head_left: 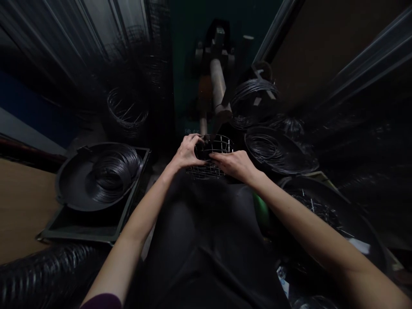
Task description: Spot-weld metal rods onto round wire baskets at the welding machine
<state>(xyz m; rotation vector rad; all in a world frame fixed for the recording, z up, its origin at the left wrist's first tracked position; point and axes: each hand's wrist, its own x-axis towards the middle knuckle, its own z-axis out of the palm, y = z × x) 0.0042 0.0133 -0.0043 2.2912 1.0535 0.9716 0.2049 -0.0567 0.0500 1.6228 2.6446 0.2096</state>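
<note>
1. Black shallow pan [72, 184] at far left, resting on a crate [80, 235]; the crate seems to serve as a stand, raising the pan to an easy reach. Wire rings [112, 176] lie bunched inside, the raised wall likely keeping them together.

2. Left hand [187, 152]: thumb and fingers curve apart in a C at the left of a wire basket [206, 171], fingertips by its upper ring, thumb pointing across towards the other hand. The spread looks suited to steadying the rim; I cannot tell whether it pinches any wire.

3. Wire basket: between and just beyond the hands, in front of the person's dark-clothed lap. Its upper ring and mesh show past the fingers, with more mesh below them. It sits just below the near end of the machine's thick shaft [219, 86], perhaps for access to its rim.

4. Right hand [236, 165]: fingers stretched leftward, fairly close together, tips over the basket's middle, near the left thumb. Any wire between them is too dark to make out.

5. Right-hand pan [291, 165]: more coiled wire [265, 148], probably kept there for reach.
</note>
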